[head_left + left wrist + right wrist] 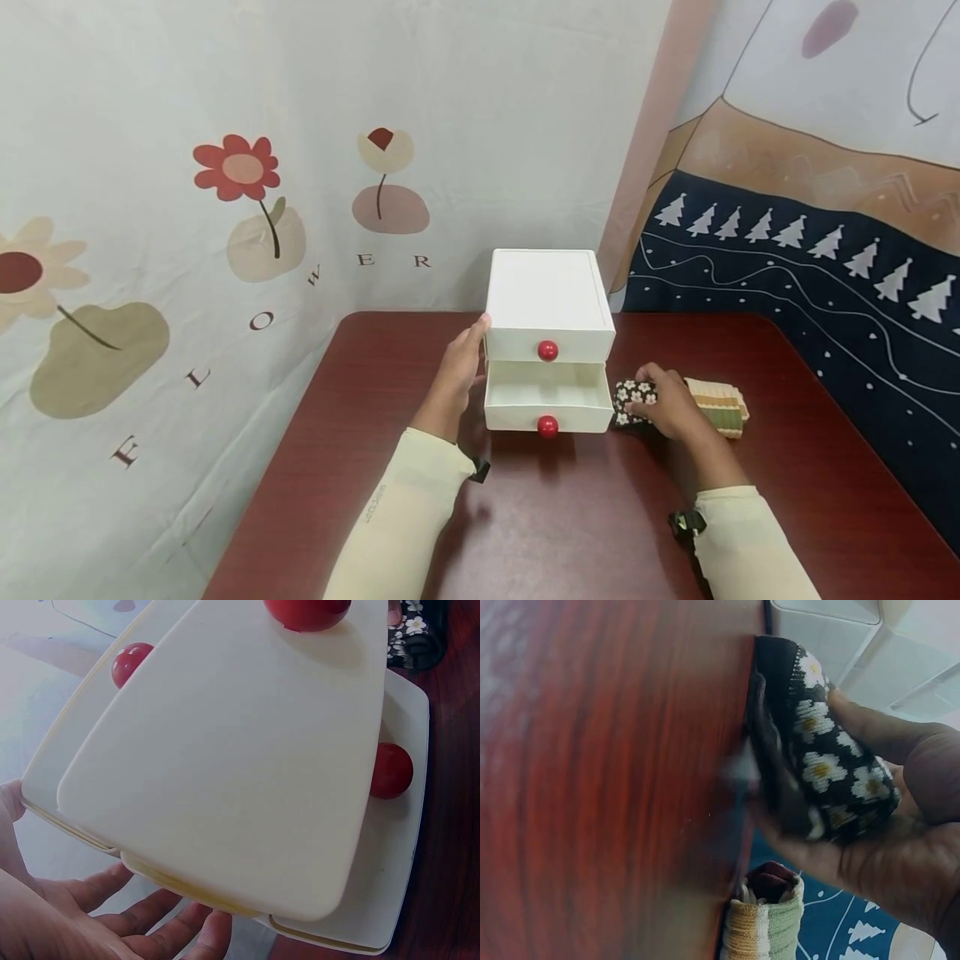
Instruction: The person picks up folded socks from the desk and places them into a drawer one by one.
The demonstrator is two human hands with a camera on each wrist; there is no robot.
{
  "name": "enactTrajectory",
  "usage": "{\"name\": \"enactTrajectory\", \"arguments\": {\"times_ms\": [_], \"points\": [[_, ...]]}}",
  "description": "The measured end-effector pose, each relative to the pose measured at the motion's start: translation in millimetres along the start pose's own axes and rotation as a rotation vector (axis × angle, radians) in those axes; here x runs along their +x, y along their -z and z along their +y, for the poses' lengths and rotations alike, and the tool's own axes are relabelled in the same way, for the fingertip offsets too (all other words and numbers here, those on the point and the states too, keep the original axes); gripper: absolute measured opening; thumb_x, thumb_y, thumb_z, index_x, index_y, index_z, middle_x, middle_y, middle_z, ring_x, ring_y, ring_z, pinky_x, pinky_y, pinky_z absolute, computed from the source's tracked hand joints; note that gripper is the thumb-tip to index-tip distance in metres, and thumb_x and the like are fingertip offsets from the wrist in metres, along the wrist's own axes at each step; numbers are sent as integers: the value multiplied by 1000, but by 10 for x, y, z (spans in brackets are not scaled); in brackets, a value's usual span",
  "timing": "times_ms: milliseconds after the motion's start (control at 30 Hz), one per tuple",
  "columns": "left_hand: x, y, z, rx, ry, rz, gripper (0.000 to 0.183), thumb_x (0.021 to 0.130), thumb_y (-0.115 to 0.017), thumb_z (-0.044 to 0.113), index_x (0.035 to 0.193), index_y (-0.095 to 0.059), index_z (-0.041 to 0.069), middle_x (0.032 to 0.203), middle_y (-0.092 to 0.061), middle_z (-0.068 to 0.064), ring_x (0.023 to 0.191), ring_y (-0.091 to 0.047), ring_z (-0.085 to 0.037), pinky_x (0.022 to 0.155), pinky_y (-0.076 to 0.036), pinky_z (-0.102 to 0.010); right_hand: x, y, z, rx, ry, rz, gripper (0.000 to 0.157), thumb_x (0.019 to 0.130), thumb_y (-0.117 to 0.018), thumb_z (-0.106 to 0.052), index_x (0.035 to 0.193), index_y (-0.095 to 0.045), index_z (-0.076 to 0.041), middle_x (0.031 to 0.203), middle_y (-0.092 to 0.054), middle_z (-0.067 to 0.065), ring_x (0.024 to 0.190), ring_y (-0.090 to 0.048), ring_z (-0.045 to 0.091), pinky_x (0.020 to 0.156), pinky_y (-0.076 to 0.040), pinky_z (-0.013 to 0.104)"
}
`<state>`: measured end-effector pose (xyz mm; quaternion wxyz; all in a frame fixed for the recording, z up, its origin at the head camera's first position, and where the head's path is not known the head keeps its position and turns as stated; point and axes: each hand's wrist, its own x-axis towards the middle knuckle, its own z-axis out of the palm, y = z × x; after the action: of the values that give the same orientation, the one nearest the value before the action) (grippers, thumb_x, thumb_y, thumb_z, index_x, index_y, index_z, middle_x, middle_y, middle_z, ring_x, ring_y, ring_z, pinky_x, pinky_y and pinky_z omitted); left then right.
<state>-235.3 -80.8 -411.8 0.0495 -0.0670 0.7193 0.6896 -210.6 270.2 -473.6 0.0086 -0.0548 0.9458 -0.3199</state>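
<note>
So closest to the camera there are two pale sleeves (397, 525), one per arm, reaching over a dark red table (337, 467), with a black gadget (686, 523) on the right wrist.

Right hand (667, 404) has its fingers and thumb curled round a floral bundle (633, 396), black knit with white daisies. That's down low at the table, just to the right of the middle drawer (513, 418). The right wrist view is kinda blurry at the bundle's underside, so I can't really tell if it's touching the wood or lifted a hair. Just past that hand, on the right, there's a striped bundle (722, 412) in cream, orange and green.

Middle drawer is pulled out toward the person, red knob (548, 427) facing front. The top and bottom ones sit pushed in; you can see all three knobs from the left wrist.

Left hand (459, 362) is against the left side of the white unit (547, 287), fingers fairly straight and spread, thumb up by the top front corner, not wrapped round anything.

Behind it all: a pale flower backdrop (525, 100), plus a navy tree print (795, 275) off right.
</note>
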Motion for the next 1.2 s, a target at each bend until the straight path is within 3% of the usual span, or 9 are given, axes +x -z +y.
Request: {"name": "enactTrajectory", "arguments": {"times_ms": [167,567,1033,1200], "points": [[-7,5,11,-1,6,0,75,104,-50,73,156,-57,19,158,-60,-12,150,-53,-36,122,-39,-73,-24,13,-20,38,43,36,44,93,-86,-10,124,-57,-3,126,-55,33,121,-56,51,101,-48,69],[-23,5,13,16,2,-3,77,103,-49,76,156,-56,21,159,-59,-11,151,-52,-36,121,-40,-73,-172,130,-105,91,28,117,43,90,-89,-13,125,-66,-6,131,-59,31,117,-59,47,98,-48,60],[-42,11,33,-2,7,6,77,103,-50,74,157,-56,20,159,-59,-13,149,-54,-36,120,-41,-72,-490,416,-579,155,50,407,49,85,-95,-11,130,-76,-6,136,-61,25,125,-59,45,101,-44,54],[-39,2,24,7,10,-1,78,103,-50,75,158,-55,20,159,-59,-12,149,-54,-36,120,-41,-72,-600,481,-716,173,72,461,47,85,-93,-7,129,-78,-7,135,-63,21,125,-59,38,98,-43,41]]}}
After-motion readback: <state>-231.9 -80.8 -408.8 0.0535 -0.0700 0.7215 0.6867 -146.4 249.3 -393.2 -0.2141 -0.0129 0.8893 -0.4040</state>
